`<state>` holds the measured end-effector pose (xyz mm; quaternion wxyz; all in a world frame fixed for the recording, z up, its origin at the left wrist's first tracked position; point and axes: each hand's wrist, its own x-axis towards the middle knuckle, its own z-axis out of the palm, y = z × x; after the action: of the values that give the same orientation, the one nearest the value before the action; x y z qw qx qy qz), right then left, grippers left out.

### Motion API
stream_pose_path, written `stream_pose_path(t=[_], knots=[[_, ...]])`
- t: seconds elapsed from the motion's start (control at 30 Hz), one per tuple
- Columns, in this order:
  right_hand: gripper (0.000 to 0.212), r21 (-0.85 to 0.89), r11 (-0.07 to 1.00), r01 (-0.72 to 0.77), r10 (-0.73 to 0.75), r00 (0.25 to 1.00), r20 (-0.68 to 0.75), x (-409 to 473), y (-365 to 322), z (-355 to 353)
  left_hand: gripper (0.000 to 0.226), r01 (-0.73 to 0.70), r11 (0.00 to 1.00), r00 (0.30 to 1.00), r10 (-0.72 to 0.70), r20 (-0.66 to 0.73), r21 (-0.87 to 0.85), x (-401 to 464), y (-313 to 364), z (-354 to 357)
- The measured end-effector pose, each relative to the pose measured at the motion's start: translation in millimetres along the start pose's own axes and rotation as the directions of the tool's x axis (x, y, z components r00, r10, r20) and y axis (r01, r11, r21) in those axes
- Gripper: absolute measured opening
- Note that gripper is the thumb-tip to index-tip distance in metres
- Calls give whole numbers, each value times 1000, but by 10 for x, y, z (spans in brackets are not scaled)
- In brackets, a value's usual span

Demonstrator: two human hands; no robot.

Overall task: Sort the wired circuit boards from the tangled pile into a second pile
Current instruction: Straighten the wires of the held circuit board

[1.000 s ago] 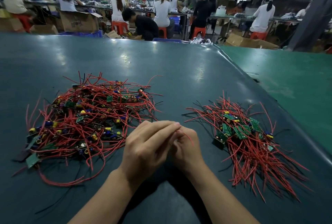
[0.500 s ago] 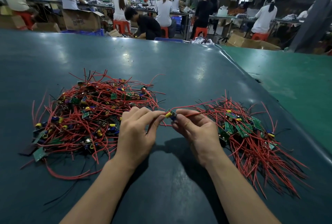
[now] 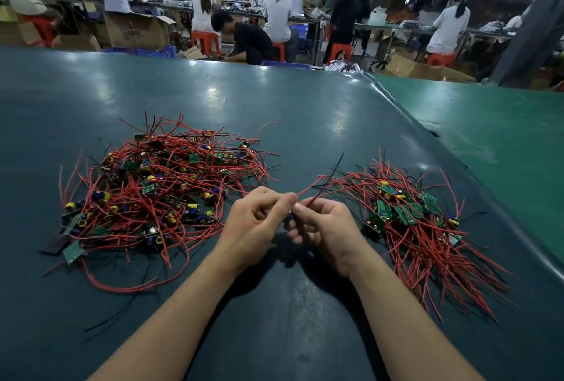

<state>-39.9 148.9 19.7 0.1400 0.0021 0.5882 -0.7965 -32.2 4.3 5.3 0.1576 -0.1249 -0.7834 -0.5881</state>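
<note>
Nearest on the dark counter, left hand and right hand closer together than before, both pinching one wired board, now mostly hidden between fingers, tangled pile left, second pile right.
</note>
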Motion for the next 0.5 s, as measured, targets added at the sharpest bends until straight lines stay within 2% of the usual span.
stream_pose_path(t=[0.03,0.13,0.23,0.33,0.47,0.5], knots=[[8,-26,1000,6,-6,1000,-12,5,13,6,10,-13,1000,1000,13,-14,-20,3,-12,-7],[8,1,998,64,-64,993,-100,32,9,23,4,5,986,989,-30,-146,-168,36,-44,9],[13,86,988,130,-111,974,-199,52,-12,10,21,122,911,951,-221,-215,-394,97,-30,27],[15,155,974,163,-129,969,-210,54,-7,28,37,164,797,927,-326,-185,-581,138,-22,36],[14,182,963,200,-163,966,-201,41,-8,58,35,199,688,950,-310,-34,-698,130,-30,9],[15,168,966,198,-166,968,-190,36,-10,59,33,218,689,958,-288,15,-691,121,-30,16]])
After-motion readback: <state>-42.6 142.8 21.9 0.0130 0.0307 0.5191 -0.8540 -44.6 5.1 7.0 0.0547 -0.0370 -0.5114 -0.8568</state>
